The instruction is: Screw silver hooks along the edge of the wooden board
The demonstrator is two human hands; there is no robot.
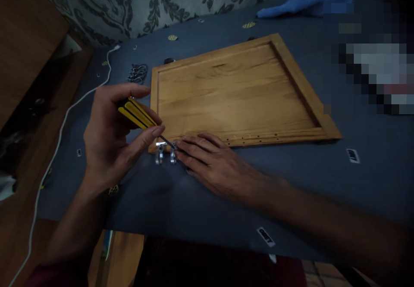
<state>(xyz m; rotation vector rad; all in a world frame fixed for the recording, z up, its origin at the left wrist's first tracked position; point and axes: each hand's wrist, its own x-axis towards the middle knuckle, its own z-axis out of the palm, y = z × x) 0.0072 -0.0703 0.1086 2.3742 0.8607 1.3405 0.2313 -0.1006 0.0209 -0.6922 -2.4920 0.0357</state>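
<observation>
My left hand [118,132] is closed on a yellow and black screwdriver [137,113], thumb and fingers around its handle. The shaft slants down to the right, its tip at a metal hook [173,154] on the near left edge of a framed wooden panel [233,93]. A second metal hook [159,154] sits just left of it on the same edge. My right hand [213,162] lies with fingers stretched out along the panel's near edge, fingertips beside the hook and the screwdriver tip. Small dark holes run along that edge to the right of my hand.
Several dark metal hooks [137,73] lie in a pile behind the panel's left corner. A white cable [66,119] runs down the left side of the blue cloth [200,218]. A bright blue cloth [310,0] lies at the back, near the patterned wall [181,2].
</observation>
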